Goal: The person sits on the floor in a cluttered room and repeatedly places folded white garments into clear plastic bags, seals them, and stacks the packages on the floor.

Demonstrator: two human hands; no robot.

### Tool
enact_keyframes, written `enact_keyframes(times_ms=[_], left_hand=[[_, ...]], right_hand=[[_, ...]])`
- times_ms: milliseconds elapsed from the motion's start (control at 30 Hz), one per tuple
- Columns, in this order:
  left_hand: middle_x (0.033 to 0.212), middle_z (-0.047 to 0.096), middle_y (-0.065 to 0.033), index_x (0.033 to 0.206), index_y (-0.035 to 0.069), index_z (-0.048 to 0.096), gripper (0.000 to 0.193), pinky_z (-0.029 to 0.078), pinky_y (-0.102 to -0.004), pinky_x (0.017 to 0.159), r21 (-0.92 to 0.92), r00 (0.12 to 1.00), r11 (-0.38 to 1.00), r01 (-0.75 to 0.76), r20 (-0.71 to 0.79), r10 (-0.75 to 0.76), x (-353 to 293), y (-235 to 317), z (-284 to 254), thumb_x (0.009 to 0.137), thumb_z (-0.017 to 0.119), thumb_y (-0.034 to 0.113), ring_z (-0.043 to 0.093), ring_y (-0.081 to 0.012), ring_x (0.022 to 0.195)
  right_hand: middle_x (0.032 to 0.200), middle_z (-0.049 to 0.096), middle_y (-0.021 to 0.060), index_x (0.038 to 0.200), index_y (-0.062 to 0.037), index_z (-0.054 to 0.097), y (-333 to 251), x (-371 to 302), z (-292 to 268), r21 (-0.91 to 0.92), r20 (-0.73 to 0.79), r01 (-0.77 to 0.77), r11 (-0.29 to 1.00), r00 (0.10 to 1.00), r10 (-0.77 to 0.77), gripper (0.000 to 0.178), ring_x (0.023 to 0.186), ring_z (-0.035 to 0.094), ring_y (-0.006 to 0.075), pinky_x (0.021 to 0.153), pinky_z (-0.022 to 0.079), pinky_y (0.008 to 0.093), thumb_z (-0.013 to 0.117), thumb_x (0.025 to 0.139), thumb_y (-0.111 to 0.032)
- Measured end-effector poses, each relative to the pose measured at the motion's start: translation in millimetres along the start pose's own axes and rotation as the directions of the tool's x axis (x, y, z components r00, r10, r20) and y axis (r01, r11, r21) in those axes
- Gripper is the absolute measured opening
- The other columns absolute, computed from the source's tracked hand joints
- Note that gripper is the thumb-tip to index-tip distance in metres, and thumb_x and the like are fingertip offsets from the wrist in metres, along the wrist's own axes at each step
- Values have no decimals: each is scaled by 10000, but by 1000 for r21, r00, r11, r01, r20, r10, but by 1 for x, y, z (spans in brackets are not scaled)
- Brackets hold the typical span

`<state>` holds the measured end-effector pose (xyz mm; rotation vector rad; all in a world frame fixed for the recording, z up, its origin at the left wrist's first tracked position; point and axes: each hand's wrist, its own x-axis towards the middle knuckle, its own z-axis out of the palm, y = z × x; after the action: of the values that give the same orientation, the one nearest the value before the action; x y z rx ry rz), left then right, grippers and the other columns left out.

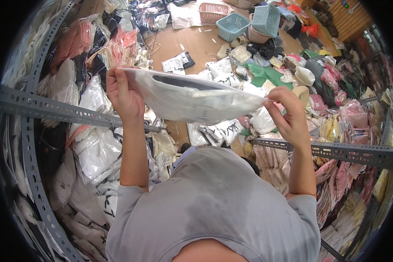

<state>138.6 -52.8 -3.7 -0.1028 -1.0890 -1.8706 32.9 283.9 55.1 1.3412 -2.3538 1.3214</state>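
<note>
A clear, frosted plastic garment bag [196, 102] is stretched level between my two raised hands. White folded cloth and a dark strip show through its plastic. My left hand [124, 94] pinches the bag's upper left corner, thumb on the near side. At the opposite corner, my right hand [288, 111] grips the edge between thumb and fingers. Beyond the bag, a small white and black package [174, 64] lies on the wooden floor. More white packages with black marks [216, 132] lie below the bag, partly hidden by it.
Grey perforated metal shelf bars [74, 110] run along my left, and another bar [327, 150] crosses on my right. Bagged garments fill both shelves. Blue baskets [233, 27] and a pink basket [213, 12] stand at the back. Piled clothes and a green cloth [266, 74] cover the floor ahead right.
</note>
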Motion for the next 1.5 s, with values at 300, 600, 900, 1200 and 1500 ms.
enact_keyframes(times_ms=[300,600,900,1200,1500], left_hand=[[1001,640,-107,1068,22,527,120,504,-288,838,-11,996,996,89,32,-88,0,-10,6,976,504,95,623,-159,906],[791,678,-37,890,78,712,127,462,-312,730,696,702,291,-657,705,-102,-16,-1,36,778,729,136,634,-181,783],[766,666,-54,801,66,689,83,468,-319,642,620,662,701,-352,695,-281,-51,-35,56,774,713,140,627,-218,703],[760,620,-47,802,73,670,129,458,-340,596,510,619,617,-600,784,-46,-58,-42,61,710,756,100,596,-226,672],[757,607,-75,834,58,670,77,473,-358,644,573,611,762,-302,730,-307,-67,-50,42,781,687,112,603,-258,715]], right_hand=[[988,596,56,1063,-48,483,11,7,37,554,-336,33,832,923,187,113,857,497,77,799,396,223,489,991,-135],[772,592,118,980,-13,558,1,12,57,113,-180,58,992,983,-37,107,623,575,187,569,445,278,597,883,5],[891,671,126,1021,9,514,23,-17,53,145,-239,154,977,964,-116,101,663,579,121,594,462,242,537,923,17],[965,652,183,1110,-2,453,36,-53,50,111,-283,110,988,956,-75,171,848,622,202,743,493,295,501,946,9],[992,644,182,1102,0,489,14,-58,104,188,-136,-34,981,989,61,187,876,637,246,776,504,324,532,921,26]])
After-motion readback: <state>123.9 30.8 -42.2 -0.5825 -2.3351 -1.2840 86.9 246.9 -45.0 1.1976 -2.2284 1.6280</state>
